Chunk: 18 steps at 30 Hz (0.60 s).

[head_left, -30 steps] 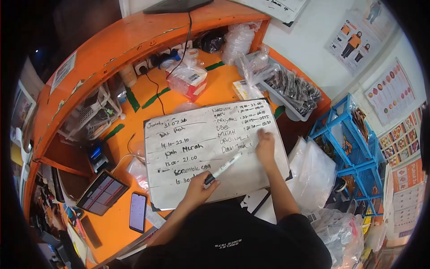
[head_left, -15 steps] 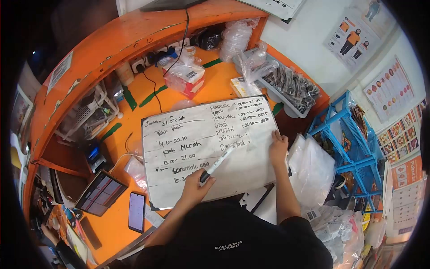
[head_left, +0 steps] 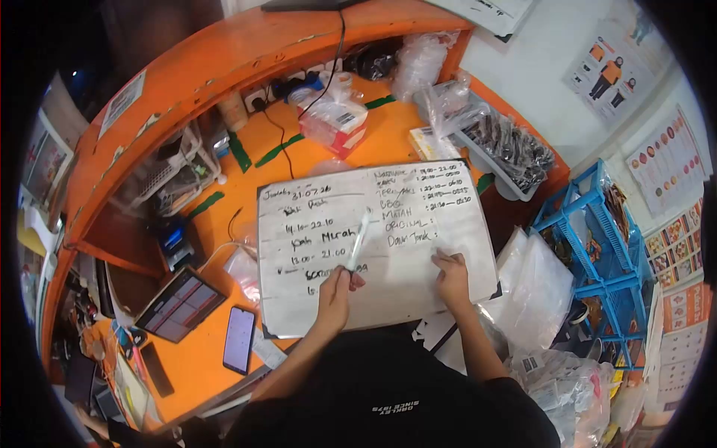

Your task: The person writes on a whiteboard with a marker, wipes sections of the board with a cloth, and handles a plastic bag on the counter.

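A whiteboard (head_left: 403,299) covered in black handwriting lies tilted in front of my body, over the orange desk. My left hand (head_left: 337,297) is closed around the lower end of a white marker (head_left: 360,237), which points up across the writing in the middle of the board. My right hand (head_left: 452,280) is over the board's right half, just below the last handwritten line. One finger reaches toward the surface there, and the others look partly bent. Nothing shows in that hand.
A phone (head_left: 239,340) and a tablet (head_left: 181,305) are on the orange desk (head_left: 198,381) at left. Behind the board are a red-white box (head_left: 340,131) and a grey tray (head_left: 515,179) of wrapped packets. Blue racks (head_left: 597,261) and plastic bags (head_left: 530,291) stand at right.
My right hand has left the board's right edge and moved inward onto its face. The marker in my left hand now points more upright. The whole view has shifted slightly.
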{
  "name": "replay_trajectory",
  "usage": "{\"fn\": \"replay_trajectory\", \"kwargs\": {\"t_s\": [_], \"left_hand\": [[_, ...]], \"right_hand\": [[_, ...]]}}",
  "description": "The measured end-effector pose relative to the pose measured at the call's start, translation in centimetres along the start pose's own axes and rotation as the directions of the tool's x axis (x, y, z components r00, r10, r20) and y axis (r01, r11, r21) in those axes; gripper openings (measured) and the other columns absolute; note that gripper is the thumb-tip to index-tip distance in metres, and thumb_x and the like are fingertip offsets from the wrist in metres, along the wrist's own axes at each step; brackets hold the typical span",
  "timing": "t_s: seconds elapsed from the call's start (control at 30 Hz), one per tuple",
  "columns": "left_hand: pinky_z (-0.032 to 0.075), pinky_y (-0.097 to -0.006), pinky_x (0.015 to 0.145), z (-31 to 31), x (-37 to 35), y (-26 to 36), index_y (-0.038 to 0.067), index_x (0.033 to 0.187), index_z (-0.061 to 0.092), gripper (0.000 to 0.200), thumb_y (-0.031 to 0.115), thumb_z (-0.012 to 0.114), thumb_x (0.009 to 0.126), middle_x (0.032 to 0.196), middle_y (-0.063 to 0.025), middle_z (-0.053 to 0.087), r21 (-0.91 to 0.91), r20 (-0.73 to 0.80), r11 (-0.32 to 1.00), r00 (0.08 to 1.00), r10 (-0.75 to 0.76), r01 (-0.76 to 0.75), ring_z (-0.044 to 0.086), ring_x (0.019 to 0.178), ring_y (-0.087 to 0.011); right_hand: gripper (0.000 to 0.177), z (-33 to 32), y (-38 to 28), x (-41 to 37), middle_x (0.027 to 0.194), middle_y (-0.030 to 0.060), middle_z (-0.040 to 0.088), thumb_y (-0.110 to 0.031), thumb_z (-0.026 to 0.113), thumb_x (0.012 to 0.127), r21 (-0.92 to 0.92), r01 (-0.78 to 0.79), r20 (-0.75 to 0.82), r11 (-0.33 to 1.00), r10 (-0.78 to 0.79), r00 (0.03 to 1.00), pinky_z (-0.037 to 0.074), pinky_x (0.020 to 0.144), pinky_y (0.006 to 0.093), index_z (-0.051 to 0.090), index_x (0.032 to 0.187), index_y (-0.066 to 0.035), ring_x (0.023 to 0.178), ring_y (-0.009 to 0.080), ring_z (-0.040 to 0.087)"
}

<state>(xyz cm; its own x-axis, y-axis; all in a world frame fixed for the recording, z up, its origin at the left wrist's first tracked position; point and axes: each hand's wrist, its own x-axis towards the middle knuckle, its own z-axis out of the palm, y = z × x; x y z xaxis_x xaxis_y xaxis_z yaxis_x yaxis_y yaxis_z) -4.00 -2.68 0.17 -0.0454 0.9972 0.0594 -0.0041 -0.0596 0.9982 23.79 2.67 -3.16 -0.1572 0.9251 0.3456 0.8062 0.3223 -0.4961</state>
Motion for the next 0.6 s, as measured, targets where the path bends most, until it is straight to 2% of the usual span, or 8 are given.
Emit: {"fn": "replay_trajectory", "kwargs": {"t_s": [0.03, 0.07, 0.1, 0.17, 0.2, 0.43, 0.5, 0.6], "left_hand": [[0.043, -0.0289, 0.071, 0.0, 0.1, 0.0, 0.000, 0.086, 0.053, 0.034, 0.025, 0.034, 0.099, 0.079, -0.0083, 0.061, 0.000, -0.010, 1.000, 1.000, -0.016, 0.016, 0.054, 0.073, -0.0144], [0.043, -0.0294, 0.071, 0.0, 0.2, 0.0, 0.001, 0.087, 0.053, 0.034, 0.025, 0.033, 0.099, 0.081, -0.0082, 0.061, -0.096, 0.000, 0.994, 0.999, -0.049, 0.049, 0.055, 0.074, -0.0152], [0.044, -0.0298, 0.072, 0.1, 0.3, 0.0, 0.001, 0.088, 0.053, 0.034, 0.026, 0.033, 0.099, 0.082, -0.0082, 0.062, -0.192, 0.011, 0.978, 0.997, -0.078, 0.079, 0.056, 0.075, -0.0161], [0.045, -0.0303, 0.073, 0.3, 0.4, -0.2, 0.003, 0.090, 0.053, 0.032, 0.027, 0.033, 0.099, 0.090, -0.0077, 0.061, -0.239, 0.056, 0.960, 0.989, -0.139, 0.148, 0.056, 0.081, -0.0163], [0.044, -0.0301, 0.074, 0.8, 0.5, 0.0, 0.003, 0.092, 0.054, 0.033, 0.028, 0.033, 0.099, 0.094, -0.0079, 0.061, -0.271, 0.133, 0.940, 0.976, -0.175, 0.206, 0.055, 0.085, -0.0158], [0.041, -0.0285, 0.085, 2.0, 0.1, 1.1, 0.002, 0.096, 0.059, 0.026, 0.021, 0.042, 0.098, 0.103, -0.0052, 0.051, -0.265, 0.328, 0.956, 0.944, -0.033, 0.125, 0.050, 0.096, -0.0164], [0.038, -0.0282, 0.088, 2.0, 0.0, 1.6, 0.001, 0.094, 0.060, 0.026, 0.020, 0.042, 0.097, 0.105, -0.0063, 0.052, -0.143, 0.256, 0.988, 0.962, 0.096, -0.060, 0.049, 0.100, -0.0168], [0.031, -0.0306, 0.098, 2.0, 0.0, 1.6, 0.003, 0.092, 0.062, 0.027, 0.021, 0.043, 0.097, 0.116, -0.0073, 0.049, -0.271, 0.274, 0.962, 0.961, 0.035, 0.042, 0.042, 0.113, -0.0188]], "right_hand": [[0.041, -0.7, -1.3, -0.4, 0.108, 0.0164, 0.064, 0.011, 0.050, 0.066, 0.205, -0.057, 0.116, 0.977, 0.034, 0.993, 0.049, 0.080, 0.0341, 0.063, 0.105, 0.007, 0.083, 0.0307, 0.060], [0.038, -1.4, -2.8, -0.5, 0.101, 0.0132, 0.066, 0.009, 0.051, 0.072, 0.469, -0.455, 0.346, 0.757, 0.316, 0.883, 0.049, 0.076, 0.0314, 0.063, 0.107, 0.000, 0.075, 0.0225, 0.063], [0.038, -0.9, -3.7, -0.9, 0.101, 0.0132, 0.066, 0.009, 0.051, 0.072, 0.463, -0.464, 0.360, 0.756, 0.318, 0.877, 0.049, 0.076, 0.0314, 0.063, 0.107, 0.000, 0.075, 0.0225, 0.063], [0.033, 0.1, -5.5, -1.2, 0.095, 0.0111, 0.066, 0.008, 0.053, 0.077, 0.887, -0.461, 0.437, -0.011, 0.342, 0.832, 0.049, 0.072, 0.0285, 0.062, 0.108, -0.001, 0.078, 0.0177, 0.062], [0.029, 0.0, -7.0, -1.2, 0.093, 0.0121, 0.064, 0.006, 0.052, 0.079, 0.900, -0.427, 0.433, -0.093, 0.311, 0.846, 0.049, 0.070, 0.0300, 0.060, 0.107, 0.000, 0.076, 0.0184, 0.060], [0.027, 0.6, -12.0, 0.1, 0.094, 0.0101, 0.063, 0.000, 0.054, 0.084, 0.861, -0.349, 0.410, -0.370, 0.098, 0.907, 0.047, 0.077, 0.0312, 0.057, 0.111, 0.002, 0.082, 0.0172, 0.058], [0.027, 1.0, -12.5, -0.1, 0.096, 0.0100, 0.062, -0.002, 0.054, 0.085, 0.896, -0.337, 0.389, -0.288, 0.144, 0.910, 0.046, 0.079, 0.0316, 0.057, 0.112, 0.002, 0.084, 0.0174, 0.057], [0.025, 1.5, -12.8, -0.1, 0.100, 0.0097, 0.061, -0.007, 0.055, 0.088, 0.912, -0.333, 0.385, -0.239, 0.222, 0.896, 0.043, 0.082, 0.0316, 0.056, 0.112, 0.001, 0.089, 0.0174, 0.055]]}}
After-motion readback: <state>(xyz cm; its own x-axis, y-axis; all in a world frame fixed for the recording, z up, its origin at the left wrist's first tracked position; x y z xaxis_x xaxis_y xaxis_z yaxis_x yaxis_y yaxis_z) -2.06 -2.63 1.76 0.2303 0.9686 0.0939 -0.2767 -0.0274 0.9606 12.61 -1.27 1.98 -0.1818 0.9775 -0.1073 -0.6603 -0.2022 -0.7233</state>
